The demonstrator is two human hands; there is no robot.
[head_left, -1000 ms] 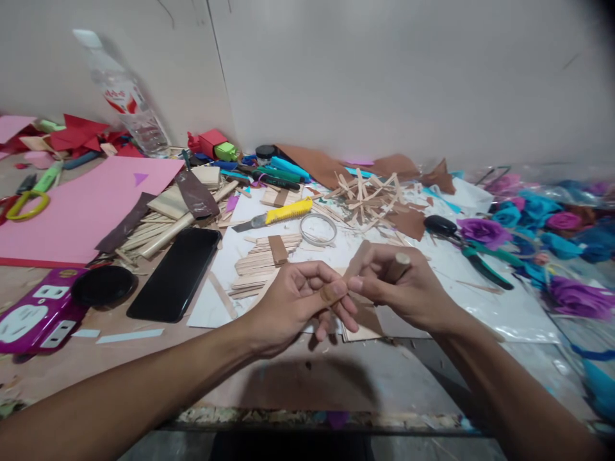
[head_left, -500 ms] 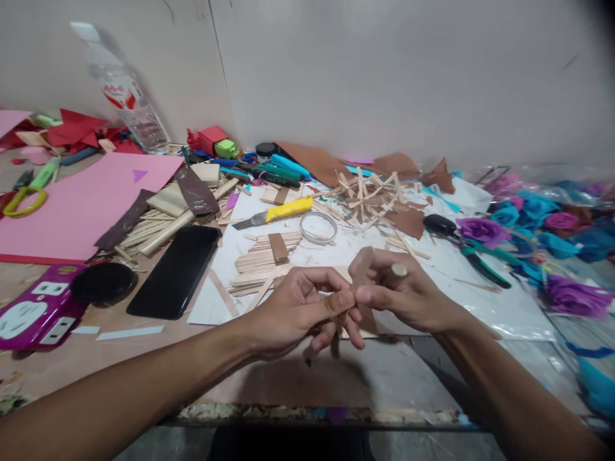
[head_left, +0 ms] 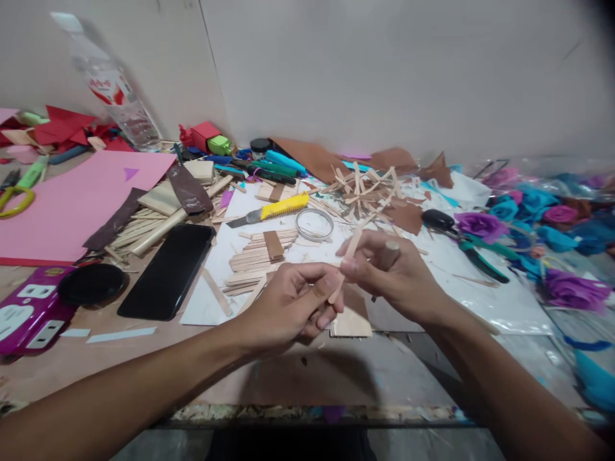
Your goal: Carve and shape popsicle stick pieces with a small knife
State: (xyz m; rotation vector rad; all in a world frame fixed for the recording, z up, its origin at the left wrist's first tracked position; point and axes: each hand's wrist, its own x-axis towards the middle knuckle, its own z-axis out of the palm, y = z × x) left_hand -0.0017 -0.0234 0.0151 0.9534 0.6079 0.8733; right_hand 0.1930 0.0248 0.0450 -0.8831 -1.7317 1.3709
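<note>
A thin flat wooden craft stick (head_left: 352, 246) slants between my hands, upper end to the right. My left hand (head_left: 295, 301) is closed, its thumb and curled fingers at the stick's lower end. My right hand (head_left: 401, 272) pinches the stick higher up with thumb and forefinger. A round wooden rod or handle (head_left: 391, 251) also sits in that hand, its blunt end showing; most of it is hidden by the fingers. Below the hands a small piece of light wood (head_left: 353, 323) lies on the white sheet (head_left: 199, 304). Behind my left hand is a stack of craft sticks (head_left: 252, 253).
A yellow utility knife (head_left: 283, 206) lies with its blade out beside a clear tape roll (head_left: 314, 225). Loose sticks (head_left: 360, 192) are heaped behind. Pliers (head_left: 480, 259) and paper flowers (head_left: 574, 291) lie right; a phone (head_left: 168, 272), power strip (head_left: 33, 314) and bottle (head_left: 113, 89) left.
My hands have moved slightly apart, and more of the craft stick shows between them. The whole scene has shifted a little to the left in view.
</note>
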